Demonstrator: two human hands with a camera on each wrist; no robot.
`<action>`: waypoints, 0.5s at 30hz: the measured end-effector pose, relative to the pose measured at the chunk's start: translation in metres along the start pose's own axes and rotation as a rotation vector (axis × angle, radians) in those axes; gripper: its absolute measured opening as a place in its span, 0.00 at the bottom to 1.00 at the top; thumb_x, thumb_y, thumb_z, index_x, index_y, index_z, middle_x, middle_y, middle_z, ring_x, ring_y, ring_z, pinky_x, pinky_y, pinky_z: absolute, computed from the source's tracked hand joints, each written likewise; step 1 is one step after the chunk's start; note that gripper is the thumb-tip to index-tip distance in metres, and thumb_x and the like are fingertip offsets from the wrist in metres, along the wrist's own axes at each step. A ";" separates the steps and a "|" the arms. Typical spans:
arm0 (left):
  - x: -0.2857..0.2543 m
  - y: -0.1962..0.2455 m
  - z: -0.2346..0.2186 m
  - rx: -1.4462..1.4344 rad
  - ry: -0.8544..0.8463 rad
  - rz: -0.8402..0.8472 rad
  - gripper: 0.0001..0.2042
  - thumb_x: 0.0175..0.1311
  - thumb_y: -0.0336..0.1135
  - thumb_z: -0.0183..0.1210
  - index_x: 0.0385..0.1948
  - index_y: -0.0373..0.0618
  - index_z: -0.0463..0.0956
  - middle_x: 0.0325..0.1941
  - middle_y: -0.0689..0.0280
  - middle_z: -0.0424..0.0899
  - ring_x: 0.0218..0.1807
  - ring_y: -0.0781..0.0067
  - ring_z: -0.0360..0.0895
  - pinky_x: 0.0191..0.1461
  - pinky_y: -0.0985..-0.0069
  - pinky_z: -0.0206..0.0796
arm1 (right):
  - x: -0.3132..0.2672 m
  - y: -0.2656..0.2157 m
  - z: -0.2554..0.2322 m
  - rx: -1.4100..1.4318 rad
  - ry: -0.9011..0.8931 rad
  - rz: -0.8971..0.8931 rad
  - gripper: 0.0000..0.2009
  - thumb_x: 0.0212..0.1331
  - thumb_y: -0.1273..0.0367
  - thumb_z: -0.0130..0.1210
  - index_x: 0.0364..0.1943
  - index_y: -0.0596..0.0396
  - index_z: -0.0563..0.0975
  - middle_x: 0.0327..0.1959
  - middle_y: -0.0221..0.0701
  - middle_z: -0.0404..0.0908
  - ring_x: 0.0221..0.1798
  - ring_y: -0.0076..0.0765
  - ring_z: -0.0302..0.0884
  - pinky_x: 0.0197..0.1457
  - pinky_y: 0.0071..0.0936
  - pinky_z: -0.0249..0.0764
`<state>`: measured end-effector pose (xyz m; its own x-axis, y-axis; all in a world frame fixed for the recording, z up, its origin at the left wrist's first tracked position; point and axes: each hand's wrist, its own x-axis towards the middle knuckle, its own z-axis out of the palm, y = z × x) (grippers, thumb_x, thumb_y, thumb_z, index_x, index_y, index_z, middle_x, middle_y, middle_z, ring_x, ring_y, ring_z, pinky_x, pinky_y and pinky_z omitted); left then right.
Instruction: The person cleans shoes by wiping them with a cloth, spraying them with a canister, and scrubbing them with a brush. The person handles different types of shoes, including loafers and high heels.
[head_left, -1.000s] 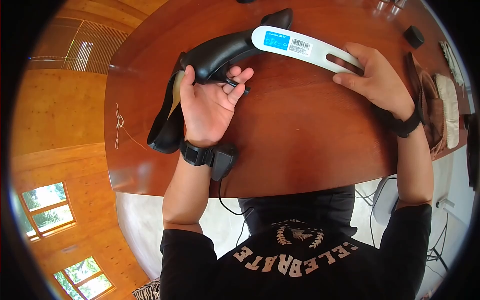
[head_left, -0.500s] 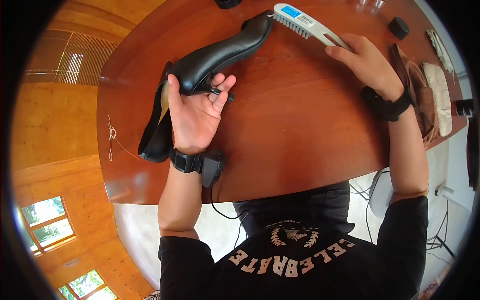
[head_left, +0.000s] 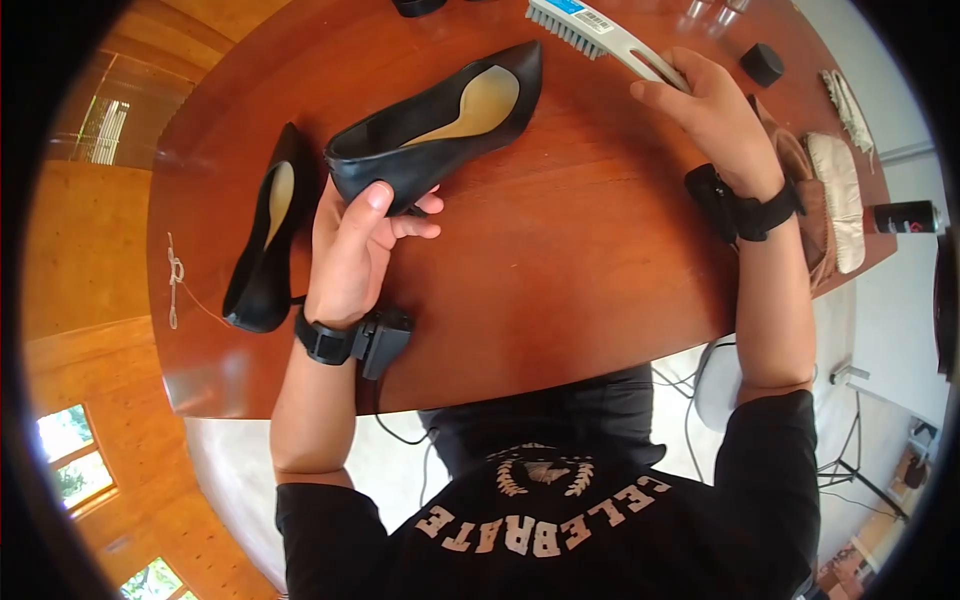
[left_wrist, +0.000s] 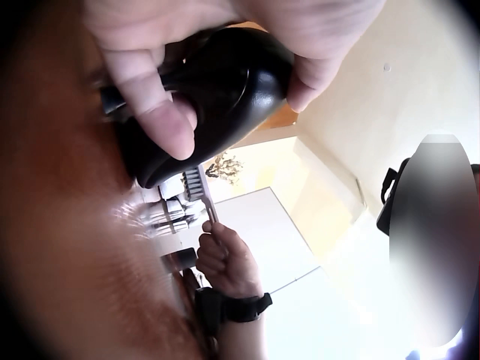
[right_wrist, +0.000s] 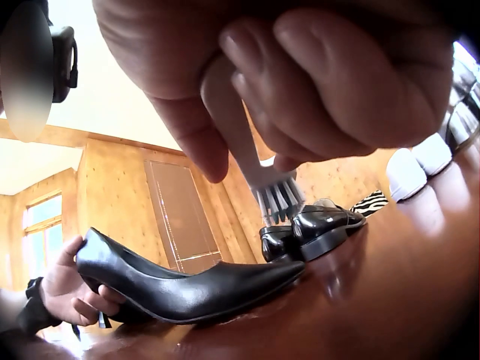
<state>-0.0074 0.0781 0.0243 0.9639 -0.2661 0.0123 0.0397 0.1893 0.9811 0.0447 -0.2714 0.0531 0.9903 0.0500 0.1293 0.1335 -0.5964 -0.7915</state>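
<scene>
My left hand (head_left: pixel 350 250) grips a black high-heeled pump (head_left: pixel 455 155) by its heel end, thumb on the outer side and fingers beneath. The pump is upright, its tan insole facing up and its pointed toe aimed away to the right. In the right wrist view, the pump's toe (right_wrist: pixel 289 274) is low over the tabletop. My right hand (head_left: pixel 715 115) curls round the handle of a pale scrub brush (head_left: pixel 625 45) with grey bristles (right_wrist: pixel 277 199). The bristles are apart from the pump, beyond its toe. Left of my left hand, a second black pump (head_left: pixel 262 275) stands on the table.
Thin twine (head_left: pixel 176 285) lies near the table's left edge. A small black block (head_left: pixel 762 65), brown items and a cream cloth (head_left: pixel 835 200) are at the right, beside a spray can (head_left: pixel 905 217). Shiny black loafers (right_wrist: pixel 326 229) stand on the far side.
The held pump has turned from its side to upright, so its opening now faces up. The right hand has drawn the brush off the pump's toe, and its bristles have come into view.
</scene>
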 end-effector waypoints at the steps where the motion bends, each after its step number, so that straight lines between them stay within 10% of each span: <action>1: -0.001 0.003 0.005 -0.073 0.009 -0.019 0.24 0.70 0.39 0.60 0.62 0.37 0.66 0.52 0.55 0.83 0.46 0.66 0.83 0.44 0.70 0.81 | 0.001 0.003 0.001 -0.013 0.008 -0.008 0.17 0.60 0.59 0.64 0.33 0.62 0.78 0.21 0.26 0.69 0.26 0.22 0.66 0.31 0.28 0.63; 5: -0.002 0.002 0.006 0.013 0.019 -0.003 0.27 0.66 0.37 0.62 0.65 0.38 0.66 0.52 0.61 0.82 0.42 0.73 0.81 0.39 0.76 0.77 | 0.005 0.015 0.006 -0.029 -0.020 -0.025 0.17 0.60 0.60 0.64 0.31 0.64 0.78 0.20 0.28 0.70 0.26 0.23 0.66 0.30 0.30 0.64; 15: -0.010 0.022 0.025 0.436 -0.197 0.190 0.44 0.47 0.27 0.74 0.72 0.39 0.63 0.69 0.60 0.72 0.69 0.71 0.69 0.71 0.75 0.59 | 0.000 0.001 0.009 -0.010 -0.013 -0.061 0.16 0.62 0.63 0.62 0.41 0.66 0.81 0.25 0.27 0.76 0.30 0.22 0.70 0.36 0.26 0.68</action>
<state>-0.0230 0.0617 0.0506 0.8737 -0.4463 0.1934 -0.2856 -0.1490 0.9467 0.0451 -0.2652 0.0467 0.9808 0.0971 0.1693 0.1934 -0.6003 -0.7761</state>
